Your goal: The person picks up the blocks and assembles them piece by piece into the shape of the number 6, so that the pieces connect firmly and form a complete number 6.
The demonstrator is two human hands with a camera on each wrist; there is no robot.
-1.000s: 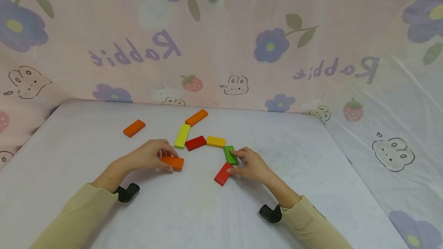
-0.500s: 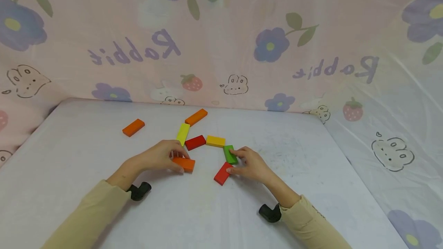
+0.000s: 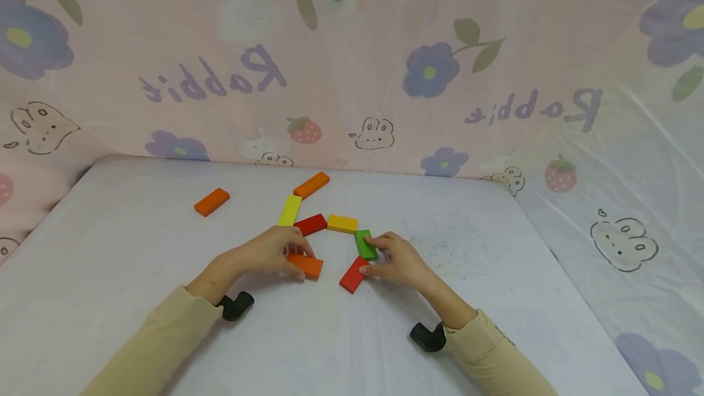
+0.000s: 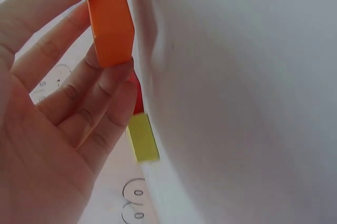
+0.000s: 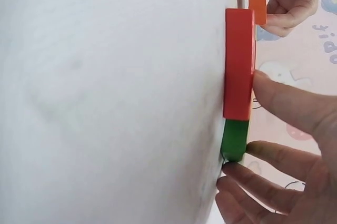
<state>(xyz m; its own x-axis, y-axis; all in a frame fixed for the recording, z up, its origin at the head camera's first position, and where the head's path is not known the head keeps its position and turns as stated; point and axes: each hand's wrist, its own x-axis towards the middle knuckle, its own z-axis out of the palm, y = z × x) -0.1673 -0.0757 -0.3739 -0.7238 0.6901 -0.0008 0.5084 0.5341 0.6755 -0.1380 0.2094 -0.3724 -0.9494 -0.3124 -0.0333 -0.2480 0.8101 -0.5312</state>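
Note:
In the head view my left hand (image 3: 276, 253) pinches an orange block (image 3: 306, 266) between thumb and fingers, left of the bright red block. The left wrist view shows this orange block (image 4: 112, 21) held by its sides. My right hand (image 3: 397, 260) rests its thumb on the bright red block (image 3: 354, 274) and its index finger on the green block (image 3: 365, 245). Those two sit end to end in the right wrist view, red block (image 5: 239, 63) above green block (image 5: 235, 138). A yellow block (image 3: 342, 223) and a dark red block (image 3: 311, 225) carry on the curved line.
A lime-yellow block (image 3: 290, 209), partly behind my left hand, and an orange block (image 3: 311, 185) continue the line towards the back. Another orange block (image 3: 212, 201) lies apart at the left. All lie on a white-covered table (image 3: 495, 322) before a printed cloth (image 3: 341, 66).
My left hand has moved right with the orange block, nearer the bright red block, and now overlaps the lime-yellow block's near end. The right hand has stayed in place.

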